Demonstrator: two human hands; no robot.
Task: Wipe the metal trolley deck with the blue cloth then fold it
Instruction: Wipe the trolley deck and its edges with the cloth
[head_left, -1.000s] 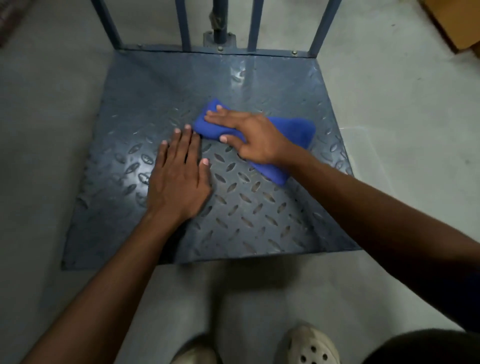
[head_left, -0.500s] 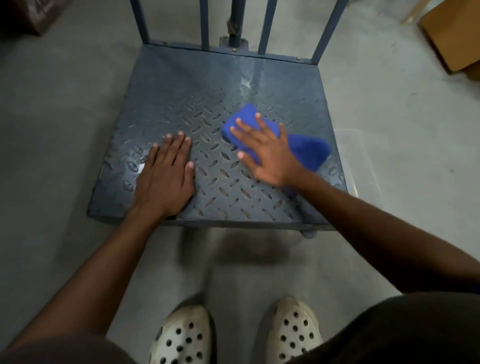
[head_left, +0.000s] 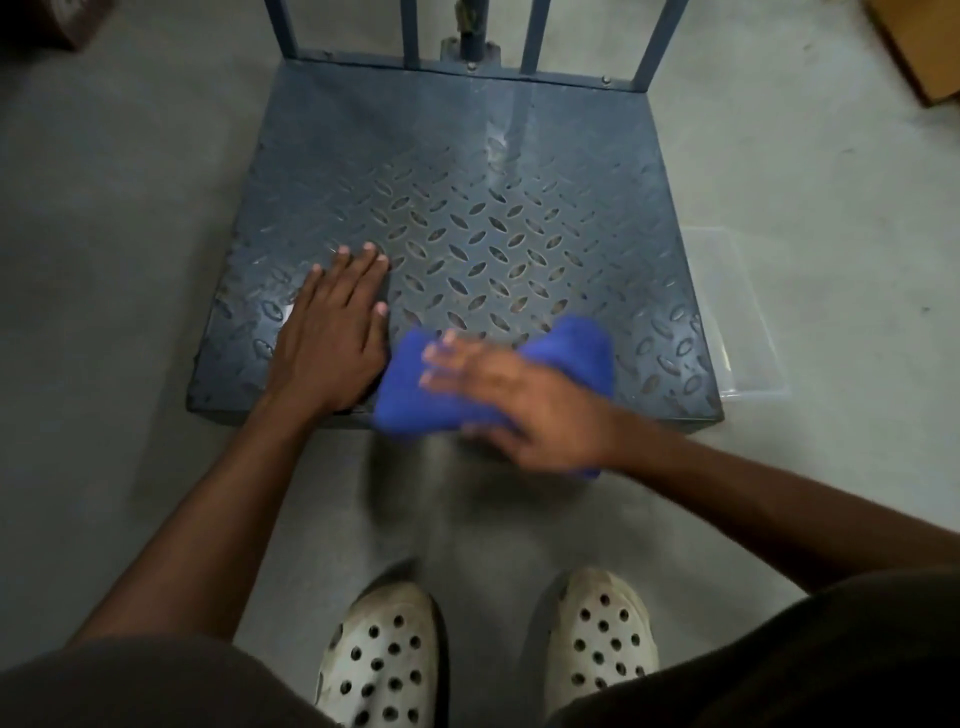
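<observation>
The left hand (head_left: 332, 343) lay flat on the near-left part of the metal trolley deck (head_left: 467, 171), fingers straight and close together and gripping nothing; most likely it was there to brace the person's lean and keep the trolley from rolling under the wiping. Just beside it, to the right, the blue cloth (head_left: 410, 384) sat bunched at the deck's near edge, part of it spilling over the lip toward the floor. The right hand (head_left: 519, 400) pressed down on top of the cloth with spread fingers, a flat palm press and not a pinch, which suited pushing the cloth across the raised tread pattern. That hand was blurred, so how firmly it held could not be told. Judging by the cloth's crumpled state, wiping was under way and folding not yet begun. Past the deck's right edge, a clear plastic container (head_left: 737, 322) rested on the floor.
</observation>
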